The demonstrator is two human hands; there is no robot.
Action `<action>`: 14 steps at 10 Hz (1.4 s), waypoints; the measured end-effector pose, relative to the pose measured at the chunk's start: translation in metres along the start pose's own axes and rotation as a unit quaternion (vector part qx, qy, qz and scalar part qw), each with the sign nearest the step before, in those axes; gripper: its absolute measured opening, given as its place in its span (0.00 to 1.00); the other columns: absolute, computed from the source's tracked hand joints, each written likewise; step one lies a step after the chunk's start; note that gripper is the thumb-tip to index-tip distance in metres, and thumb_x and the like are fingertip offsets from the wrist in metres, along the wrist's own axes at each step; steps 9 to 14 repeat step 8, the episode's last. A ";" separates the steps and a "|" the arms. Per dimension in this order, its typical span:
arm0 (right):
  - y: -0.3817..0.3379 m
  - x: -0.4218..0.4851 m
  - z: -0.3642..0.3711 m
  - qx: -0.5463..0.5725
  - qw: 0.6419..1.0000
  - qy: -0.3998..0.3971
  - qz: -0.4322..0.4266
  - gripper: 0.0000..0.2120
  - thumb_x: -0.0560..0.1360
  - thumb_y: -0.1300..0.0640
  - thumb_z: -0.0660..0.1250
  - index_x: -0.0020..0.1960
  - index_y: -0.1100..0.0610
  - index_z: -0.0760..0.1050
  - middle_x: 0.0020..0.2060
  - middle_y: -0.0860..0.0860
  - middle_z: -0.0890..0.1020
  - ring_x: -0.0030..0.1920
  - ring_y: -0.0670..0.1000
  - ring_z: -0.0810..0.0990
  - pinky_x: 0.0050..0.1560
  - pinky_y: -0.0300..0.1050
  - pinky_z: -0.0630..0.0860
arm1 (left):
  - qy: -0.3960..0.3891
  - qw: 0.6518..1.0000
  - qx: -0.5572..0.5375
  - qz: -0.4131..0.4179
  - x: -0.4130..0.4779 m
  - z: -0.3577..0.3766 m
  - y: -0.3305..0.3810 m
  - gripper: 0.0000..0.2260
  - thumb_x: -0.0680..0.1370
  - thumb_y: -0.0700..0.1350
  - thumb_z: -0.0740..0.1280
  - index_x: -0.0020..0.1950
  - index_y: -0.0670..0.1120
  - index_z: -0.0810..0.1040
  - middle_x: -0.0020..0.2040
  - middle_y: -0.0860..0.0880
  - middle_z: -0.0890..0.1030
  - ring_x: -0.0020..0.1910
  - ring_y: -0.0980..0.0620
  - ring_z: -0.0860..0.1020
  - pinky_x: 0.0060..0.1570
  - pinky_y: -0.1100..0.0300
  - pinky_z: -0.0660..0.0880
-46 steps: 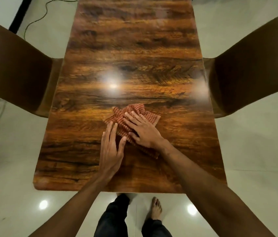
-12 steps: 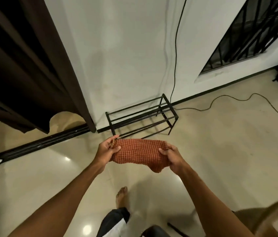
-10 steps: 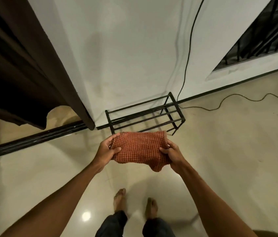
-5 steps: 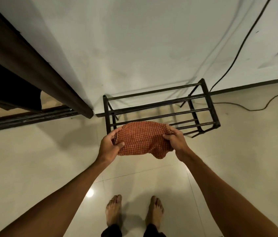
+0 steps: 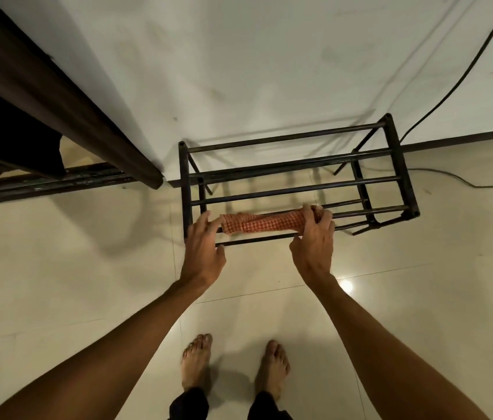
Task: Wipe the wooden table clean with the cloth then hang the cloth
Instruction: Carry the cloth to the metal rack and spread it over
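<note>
The red-checked cloth (image 5: pixel 263 222) lies bunched lengthwise over a front bar of a low black metal rack (image 5: pixel 284 137) that stands on the floor against the white wall. My right hand (image 5: pixel 315 241) curls over the cloth's right end, fingers on top and thumb below. At the cloth's left end my left hand (image 5: pixel 206 247) has its fingers spread, the fingertips just touching the fabric. The wooden table is out of view.
A dark brown curtain (image 5: pixel 57 95) hangs at the left over a black floor track (image 5: pixel 42 183). A black cable (image 5: pixel 451 86) runs down the wall and along the tiled floor to the right of the rack. My bare feet (image 5: pixel 196 362) stand just behind the rack.
I have left the table, walked up to the rack and lowered the cloth from mid-air onto its front bar. My left hand has loosened its hold.
</note>
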State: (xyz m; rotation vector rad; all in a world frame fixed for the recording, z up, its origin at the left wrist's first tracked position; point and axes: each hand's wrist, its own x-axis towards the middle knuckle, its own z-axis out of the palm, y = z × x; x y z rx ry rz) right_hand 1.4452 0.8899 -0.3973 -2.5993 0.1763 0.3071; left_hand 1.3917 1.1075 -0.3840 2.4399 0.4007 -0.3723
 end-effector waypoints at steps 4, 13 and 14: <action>0.038 0.015 0.001 -0.246 0.954 -0.035 -0.167 0.21 0.80 0.65 0.63 0.73 0.59 0.72 0.67 0.58 0.78 0.73 0.60 0.70 0.81 0.62 0.56 | -0.125 0.936 0.313 0.102 0.004 0.017 0.016 0.38 0.81 0.46 0.64 0.83 0.50 0.42 0.83 0.45 0.54 0.81 0.43 0.55 0.79 0.41 0.49; 0.044 0.038 -0.006 -0.241 0.927 -0.144 -0.247 0.23 0.80 0.60 0.67 0.74 0.58 0.70 0.69 0.57 0.77 0.72 0.58 0.73 0.80 0.55 0.57 | -0.116 0.923 0.350 0.109 0.028 0.016 0.015 0.27 0.79 0.49 0.69 0.75 0.47 0.66 0.68 0.47 0.78 0.65 0.46 0.77 0.72 0.45 0.64; 0.044 0.038 -0.006 -0.241 0.927 -0.144 -0.247 0.23 0.80 0.60 0.67 0.74 0.58 0.70 0.69 0.57 0.77 0.72 0.58 0.73 0.80 0.55 0.57 | -0.116 0.923 0.350 0.109 0.028 0.016 0.015 0.27 0.79 0.49 0.69 0.75 0.47 0.66 0.68 0.47 0.78 0.65 0.46 0.77 0.72 0.45 0.64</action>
